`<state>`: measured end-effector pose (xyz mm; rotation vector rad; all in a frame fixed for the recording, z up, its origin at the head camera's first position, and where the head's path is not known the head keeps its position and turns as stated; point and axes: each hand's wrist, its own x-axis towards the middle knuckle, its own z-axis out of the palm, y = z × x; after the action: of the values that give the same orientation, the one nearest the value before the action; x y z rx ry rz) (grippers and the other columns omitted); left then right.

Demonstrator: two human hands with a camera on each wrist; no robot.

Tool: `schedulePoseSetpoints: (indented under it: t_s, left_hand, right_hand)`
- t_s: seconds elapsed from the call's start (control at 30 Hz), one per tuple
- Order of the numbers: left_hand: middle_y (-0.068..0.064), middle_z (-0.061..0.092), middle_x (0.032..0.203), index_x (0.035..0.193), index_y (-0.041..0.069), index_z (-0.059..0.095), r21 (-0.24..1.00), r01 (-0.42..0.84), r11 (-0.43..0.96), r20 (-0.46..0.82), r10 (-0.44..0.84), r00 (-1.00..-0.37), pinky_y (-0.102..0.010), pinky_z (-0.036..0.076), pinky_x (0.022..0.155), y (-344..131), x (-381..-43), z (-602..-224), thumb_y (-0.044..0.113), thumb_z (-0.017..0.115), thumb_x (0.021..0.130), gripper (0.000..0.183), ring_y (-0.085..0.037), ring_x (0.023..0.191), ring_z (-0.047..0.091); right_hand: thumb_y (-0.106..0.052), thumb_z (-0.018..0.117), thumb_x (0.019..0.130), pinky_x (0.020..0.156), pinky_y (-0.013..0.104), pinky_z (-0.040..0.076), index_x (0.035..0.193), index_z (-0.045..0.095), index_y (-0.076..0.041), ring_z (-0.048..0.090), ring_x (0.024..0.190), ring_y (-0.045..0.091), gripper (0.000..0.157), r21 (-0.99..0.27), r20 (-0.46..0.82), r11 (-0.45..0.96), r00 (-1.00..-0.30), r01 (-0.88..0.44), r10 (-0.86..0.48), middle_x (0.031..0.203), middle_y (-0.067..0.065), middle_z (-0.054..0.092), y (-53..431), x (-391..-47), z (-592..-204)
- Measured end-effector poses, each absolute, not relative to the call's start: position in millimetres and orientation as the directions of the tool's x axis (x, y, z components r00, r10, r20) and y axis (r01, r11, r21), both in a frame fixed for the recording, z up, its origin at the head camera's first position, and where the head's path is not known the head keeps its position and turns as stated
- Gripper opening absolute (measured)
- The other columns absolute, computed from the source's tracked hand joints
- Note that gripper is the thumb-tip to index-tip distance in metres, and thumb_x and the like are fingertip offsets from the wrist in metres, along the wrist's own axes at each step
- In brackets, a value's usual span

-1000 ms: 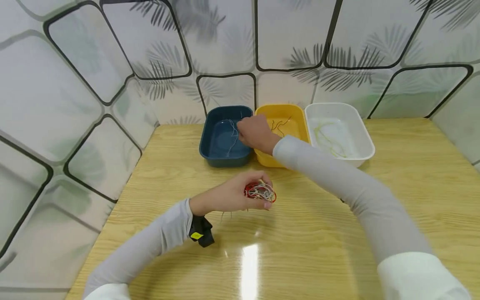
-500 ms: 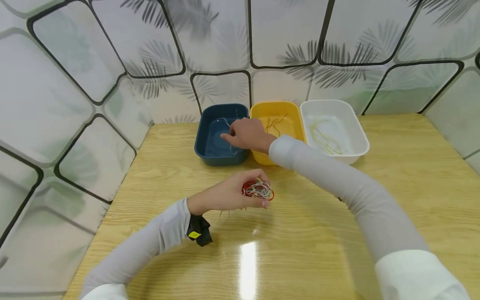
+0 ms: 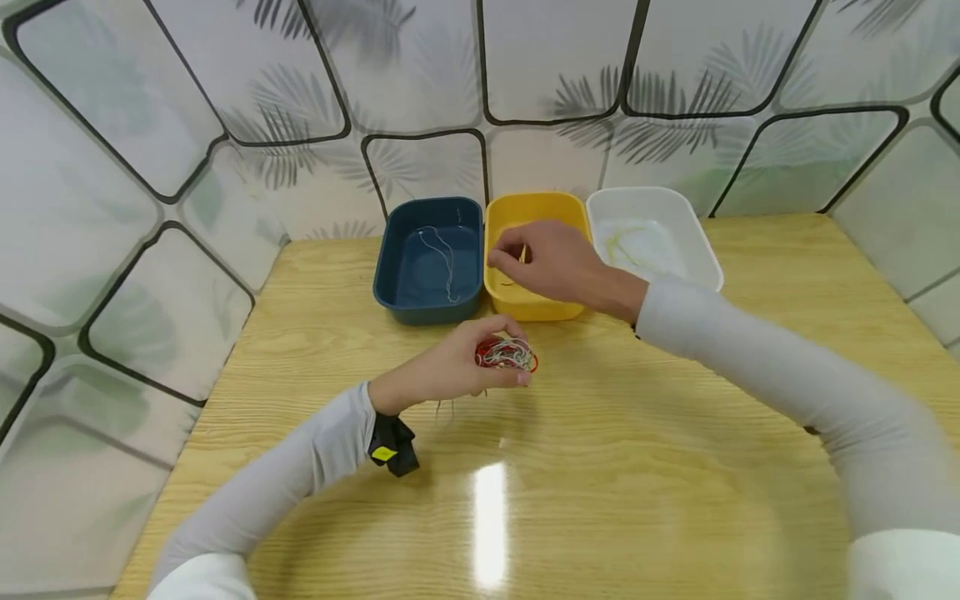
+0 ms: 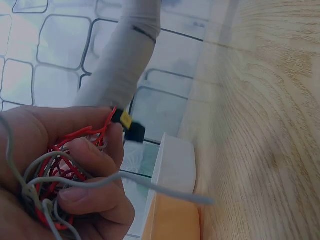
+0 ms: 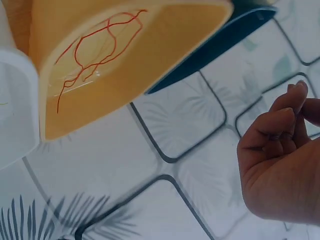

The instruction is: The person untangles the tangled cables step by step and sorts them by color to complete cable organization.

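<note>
My left hand (image 3: 450, 364) holds a tangled bundle of red and grey strings (image 3: 506, 353) low over the table. In the left wrist view, fingers curl round the bundle (image 4: 55, 185) and a grey end sticks out past them. My right hand (image 3: 551, 260) hovers over the yellow bin (image 3: 536, 310), its fingers loosely bent. Nothing shows between those fingers in the right wrist view, where the right hand (image 5: 280, 160) appears beside the bins. Red strings (image 5: 95, 65) lie inside the yellow bin. A pale grey string (image 3: 448, 262) lies in the blue bin (image 3: 427, 313).
The white bin (image 3: 697, 242), with yellow string (image 3: 618, 246) inside, stands right of the yellow one. All three bins stand in a row at the back of the wooden table (image 3: 637, 467), against a patterned wall covering (image 3: 547, 67).
My right hand has moved right, from the blue bin to above the yellow one, leaving the grey string behind. My left hand still holds the bundle. The head view has shifted slightly.
</note>
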<state>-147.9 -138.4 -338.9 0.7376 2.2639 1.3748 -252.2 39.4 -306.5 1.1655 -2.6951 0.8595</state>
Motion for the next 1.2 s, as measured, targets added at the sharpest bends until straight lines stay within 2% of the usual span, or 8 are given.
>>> schedulePoseSetpoints:
  t_s: [0.13,0.23,0.4,0.53,0.67,0.8,0.93,1.2]
  left_hand:
    - [-0.005,0.06,0.087,0.111,0.021,0.05,0.9,0.21,0.381,-0.066,0.597,-0.8,-0.035,0.041,0.046,-138,-148,-337,0.033,0.069,0.081,0.037,-0.025,0.055,0.049]
    - [-0.003,0.061,0.088,0.113,0.023,0.05,0.898,0.217,0.383,-0.059,0.594,-0.802,-0.036,0.042,0.046,-137,-148,-337,0.033,0.068,0.081,0.038,-0.024,0.058,0.051]
    - [-0.003,0.061,0.088,0.118,0.032,0.048,0.888,0.251,0.386,-0.029,0.593,-0.805,-0.038,0.043,0.046,-135,-150,-336,0.037,0.068,0.081,0.042,-0.024,0.059,0.051]
    - [0.0,0.059,0.091,0.117,0.034,0.05,0.865,0.315,0.391,0.005,0.62,-0.785,-0.036,0.046,0.053,-133,-152,-338,0.04,0.068,0.08,0.041,-0.019,0.063,0.054]
    - [0.0,0.06,0.091,0.114,0.025,0.055,0.858,0.377,0.349,0.055,0.667,-0.743,-0.033,0.046,0.062,-131,-145,-332,0.035,0.064,0.085,0.031,-0.013,0.073,0.057]
    - [-0.005,0.062,0.086,0.107,0.015,0.058,0.877,0.367,0.311,0.066,0.679,-0.732,-0.034,0.045,0.059,-131,-136,-321,0.023,0.057,0.091,0.018,-0.015,0.073,0.058]
    - [-0.002,0.062,0.083,0.101,0.014,0.061,0.864,0.386,0.323,0.058,0.698,-0.714,-0.032,0.043,0.061,-134,-137,-326,0.025,0.056,0.092,0.015,-0.015,0.071,0.055]
    - [0.006,0.062,0.081,0.103,0.025,0.061,0.847,0.368,0.384,-0.02,0.714,-0.7,-0.032,0.041,0.054,-139,-144,-347,0.04,0.057,0.089,0.021,-0.015,0.06,0.049]
  right_hand:
    - [-0.047,0.05,0.091,0.051,0.028,0.034,0.076,0.057,-0.029,0.042,0.054,0.008,0.025,-0.477,0.375,0.387,-0.581,-0.789,-0.722,0.062,-0.012,0.049,65,-222,-301]
    - [-0.046,0.052,0.09,0.048,0.025,0.033,0.073,0.052,-0.03,0.04,0.052,0.004,0.024,-0.384,0.378,0.367,-0.507,-0.847,-0.775,0.061,-0.014,0.043,78,-200,-302]
    - [-0.052,0.052,0.088,0.048,0.025,0.036,0.084,0.054,-0.03,0.042,0.053,0.0,0.023,-0.296,0.247,0.506,-0.576,-0.81,-0.779,0.07,-0.021,0.049,88,-179,-307]
    - [-0.049,0.053,0.089,0.051,0.025,0.039,0.087,0.056,-0.029,0.046,0.057,0.003,0.021,-0.417,0.198,0.502,-0.615,-0.758,-0.763,0.072,-0.019,0.052,89,-175,-313]
    - [-0.046,0.054,0.089,0.054,0.025,0.041,0.088,0.057,-0.03,0.05,0.062,0.004,0.015,-0.544,0.201,0.438,-0.618,-0.716,-0.761,0.075,-0.017,0.055,92,-173,-319]
    - [-0.042,0.052,0.092,0.054,0.027,0.041,0.089,0.057,-0.029,0.05,0.063,0.006,0.015,-0.605,0.243,0.397,-0.636,-0.69,-0.733,0.073,-0.012,0.055,95,-173,-322]
    - [-0.04,0.05,0.093,0.051,0.029,0.039,0.087,0.057,-0.026,0.048,0.059,0.008,0.017,-0.642,0.271,0.383,-0.664,-0.664,-0.697,0.069,-0.009,0.054,100,-174,-320]
    - [-0.032,0.05,0.093,0.05,0.025,0.034,0.082,0.049,-0.033,0.043,0.06,0.002,0.012,-0.43,0.435,0.421,-0.592,-0.799,-0.679,0.069,-0.017,0.045,114,-173,-322]
